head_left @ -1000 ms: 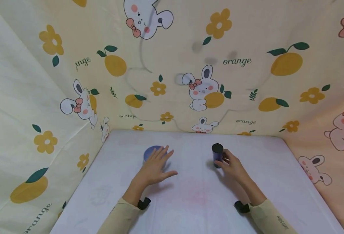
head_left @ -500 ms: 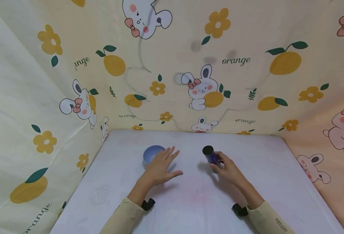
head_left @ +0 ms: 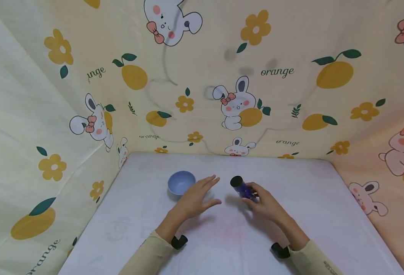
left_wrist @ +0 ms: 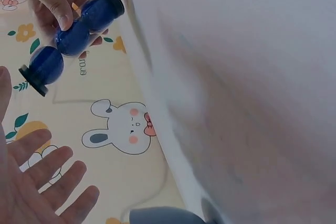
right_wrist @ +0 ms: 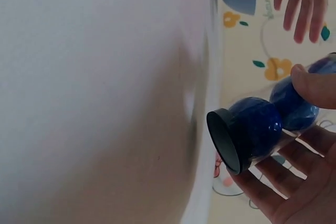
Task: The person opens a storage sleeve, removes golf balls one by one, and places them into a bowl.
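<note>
Head view | right hand [head_left: 265, 204] grips tilted blue bottle [head_left: 240, 187]

Blue sand timer, tilted, held off the table w/ bowl nearby

Timer [head_left: 241, 188]: dark blue, hourglass-type body w/ three rounded bulbs in a row, flat black disc cap at each end; glossy surface. It's tipped over towards horizontal, one black cap pointing up-left towards the middle of the table, the other end buried in the right hand [head_left: 263, 202], which pinches it w/ thumb on top & fingers under the body. Sits clear of the white surface, approx. centre of table. Light blue bowl [head_left: 181, 182]: small, round, upright, opening up, rests on the table left of the timer, just beyond the left hand [head_left: 196, 196], not touching it.
</note>
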Demonstrator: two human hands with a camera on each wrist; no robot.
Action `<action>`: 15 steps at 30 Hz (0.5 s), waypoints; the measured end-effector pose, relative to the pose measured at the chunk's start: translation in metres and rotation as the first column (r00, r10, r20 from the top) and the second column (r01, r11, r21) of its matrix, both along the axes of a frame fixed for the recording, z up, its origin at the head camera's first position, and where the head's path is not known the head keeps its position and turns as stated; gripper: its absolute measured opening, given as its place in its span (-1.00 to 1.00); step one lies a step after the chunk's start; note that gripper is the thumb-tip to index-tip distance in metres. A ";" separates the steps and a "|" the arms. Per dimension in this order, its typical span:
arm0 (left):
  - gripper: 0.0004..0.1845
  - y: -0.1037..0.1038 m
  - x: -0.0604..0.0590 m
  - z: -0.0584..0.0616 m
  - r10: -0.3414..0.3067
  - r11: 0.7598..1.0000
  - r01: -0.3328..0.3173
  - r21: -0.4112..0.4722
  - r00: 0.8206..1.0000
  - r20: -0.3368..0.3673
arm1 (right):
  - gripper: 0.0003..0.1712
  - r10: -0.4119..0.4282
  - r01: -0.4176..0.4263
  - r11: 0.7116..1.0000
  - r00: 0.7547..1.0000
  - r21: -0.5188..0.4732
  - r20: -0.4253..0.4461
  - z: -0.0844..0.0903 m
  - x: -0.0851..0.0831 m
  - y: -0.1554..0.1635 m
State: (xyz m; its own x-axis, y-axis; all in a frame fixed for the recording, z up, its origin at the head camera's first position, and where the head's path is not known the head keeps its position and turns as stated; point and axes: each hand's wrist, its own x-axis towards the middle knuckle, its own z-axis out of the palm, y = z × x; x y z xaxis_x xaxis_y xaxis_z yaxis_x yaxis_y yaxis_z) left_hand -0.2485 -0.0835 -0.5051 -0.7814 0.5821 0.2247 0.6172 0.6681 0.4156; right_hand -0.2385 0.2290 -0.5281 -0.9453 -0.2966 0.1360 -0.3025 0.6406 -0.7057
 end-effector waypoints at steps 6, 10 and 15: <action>-0.17 0.006 0.001 0.001 -0.001 1.000 0.000 0.030 1.000 0.029 | -0.41 0.056 -0.056 0.998 0.997 0.004 -0.052 0.002 0.004 -0.002; -0.22 0.009 0.001 0.000 -0.036 0.998 0.036 0.060 0.999 0.003 | -0.46 0.114 -0.113 0.993 0.988 0.014 -0.100 0.002 0.007 -0.003; -0.27 0.012 0.002 0.001 -0.056 0.992 0.054 0.116 0.998 0.014 | -0.46 0.146 -0.143 0.989 0.984 0.041 -0.098 0.001 0.011 -0.005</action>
State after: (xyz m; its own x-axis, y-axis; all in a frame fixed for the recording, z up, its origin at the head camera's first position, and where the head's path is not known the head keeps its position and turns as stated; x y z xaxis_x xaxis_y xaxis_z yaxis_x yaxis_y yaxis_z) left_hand -0.2460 -0.0712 -0.5046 -0.7535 0.5951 0.2796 0.6435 0.5802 0.4993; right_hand -0.2273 0.2245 -0.5270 -0.8743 -0.4350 0.2155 -0.4617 0.6080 -0.6459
